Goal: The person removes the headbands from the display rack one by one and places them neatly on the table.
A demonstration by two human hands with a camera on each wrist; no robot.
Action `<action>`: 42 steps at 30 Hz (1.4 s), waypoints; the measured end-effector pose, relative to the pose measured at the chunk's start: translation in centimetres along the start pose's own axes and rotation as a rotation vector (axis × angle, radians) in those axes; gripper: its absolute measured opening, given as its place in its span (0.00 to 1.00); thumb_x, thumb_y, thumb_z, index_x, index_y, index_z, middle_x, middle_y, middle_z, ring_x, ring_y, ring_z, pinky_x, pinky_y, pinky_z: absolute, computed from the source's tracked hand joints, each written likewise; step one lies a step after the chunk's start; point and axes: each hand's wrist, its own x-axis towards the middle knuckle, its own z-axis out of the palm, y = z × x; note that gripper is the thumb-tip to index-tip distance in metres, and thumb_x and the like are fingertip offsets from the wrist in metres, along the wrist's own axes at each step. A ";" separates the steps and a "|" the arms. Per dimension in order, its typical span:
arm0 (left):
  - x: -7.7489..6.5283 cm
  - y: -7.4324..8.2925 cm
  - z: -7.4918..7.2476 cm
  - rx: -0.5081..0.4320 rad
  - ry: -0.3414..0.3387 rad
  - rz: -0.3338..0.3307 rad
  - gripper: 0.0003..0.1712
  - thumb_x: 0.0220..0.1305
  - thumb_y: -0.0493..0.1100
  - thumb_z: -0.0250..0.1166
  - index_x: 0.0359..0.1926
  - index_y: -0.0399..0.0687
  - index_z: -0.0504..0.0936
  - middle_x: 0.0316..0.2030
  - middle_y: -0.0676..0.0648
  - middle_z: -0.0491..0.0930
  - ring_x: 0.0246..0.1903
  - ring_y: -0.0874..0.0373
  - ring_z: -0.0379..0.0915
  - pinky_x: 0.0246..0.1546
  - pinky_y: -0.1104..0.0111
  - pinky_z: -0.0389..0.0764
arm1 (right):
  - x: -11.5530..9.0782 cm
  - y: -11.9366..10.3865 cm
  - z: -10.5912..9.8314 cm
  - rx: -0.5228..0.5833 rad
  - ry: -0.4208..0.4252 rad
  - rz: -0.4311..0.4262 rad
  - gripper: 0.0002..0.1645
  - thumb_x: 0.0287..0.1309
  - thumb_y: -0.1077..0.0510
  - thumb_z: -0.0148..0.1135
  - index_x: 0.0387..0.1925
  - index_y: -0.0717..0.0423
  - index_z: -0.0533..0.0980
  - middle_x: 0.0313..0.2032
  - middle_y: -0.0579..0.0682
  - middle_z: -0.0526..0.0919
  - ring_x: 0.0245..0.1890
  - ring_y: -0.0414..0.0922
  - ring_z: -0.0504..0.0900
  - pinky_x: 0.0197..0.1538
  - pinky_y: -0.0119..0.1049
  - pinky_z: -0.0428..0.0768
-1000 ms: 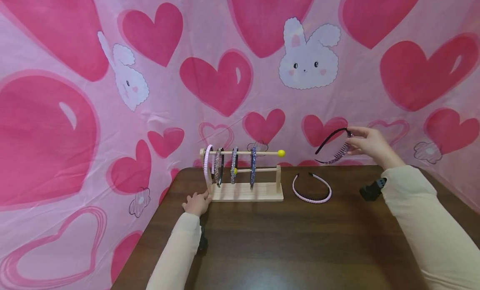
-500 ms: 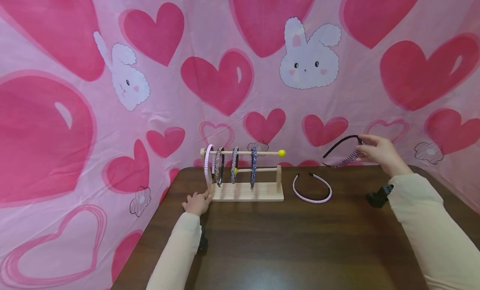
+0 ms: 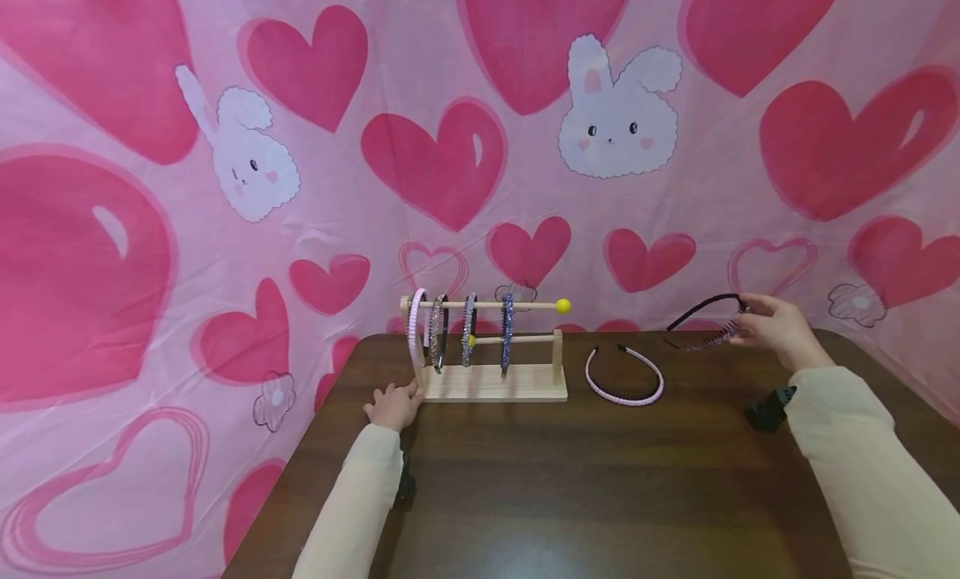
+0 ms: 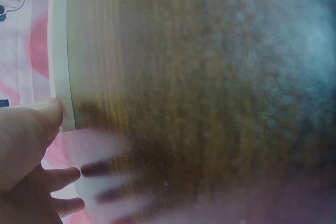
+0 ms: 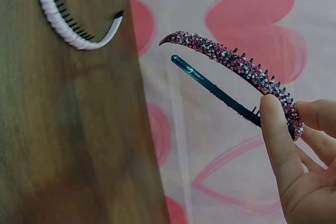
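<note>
Right wrist view: beaded headband, raised off the bench, crown toward four o'clock, both tips toward ten. Probably light and springy, stiff along the curve, apt to flex at the tips. Studded outer face likely rough rather than slippery, perhaps prone to shed beads under hard pressure. Best held at the crown, tips left free. Right hand entering from four o'clock: fingers nearly closed, pinching the crown, thumb on one side, forefinger opposite. Pink headband between ten and eleven o'clock, lying on the bench, apart from the beaded one.

Head view: beaded headband just past three o'clock, near the bench's far edge, extending toward nine o'clock from the right hand. Wooden rack toward six o'clock, near the centre, with four headbands hung on it. Left hand at the rack's eight o'clock, fingers loosely spread, touching the base's end.

Left wrist view: left hand at eight o'clock, thumb against the rack's pale base; other visible fingertips straight and apart.
</note>
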 end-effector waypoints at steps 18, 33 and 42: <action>0.0 0.0 0.0 -0.001 -0.009 -0.002 0.26 0.67 0.53 0.52 0.64 0.51 0.68 0.59 0.31 0.63 0.55 0.33 0.54 0.49 0.39 0.56 | -6.1 -2.8 3.2 -0.140 0.010 0.104 0.33 0.65 0.66 0.44 0.64 0.78 0.45 0.54 0.81 0.55 0.25 0.34 0.78 0.35 0.37 0.80; -0.2 0.2 -0.4 0.002 -0.004 0.004 0.26 0.68 0.53 0.50 0.64 0.51 0.68 0.59 0.31 0.63 0.56 0.33 0.54 0.49 0.39 0.56 | -7.4 -0.5 2.9 -0.057 -0.013 0.191 0.23 0.63 0.69 0.46 0.56 0.80 0.59 0.29 0.47 0.76 0.25 0.41 0.82 0.35 0.40 0.80; -0.1 0.0 -0.1 -0.005 -0.005 0.001 0.26 0.68 0.53 0.50 0.64 0.51 0.67 0.58 0.30 0.63 0.54 0.33 0.54 0.49 0.40 0.57 | -8.2 1.1 2.8 -0.131 -0.063 0.271 0.23 0.63 0.66 0.49 0.52 0.83 0.60 0.46 0.72 0.65 0.26 0.44 0.81 0.34 0.38 0.80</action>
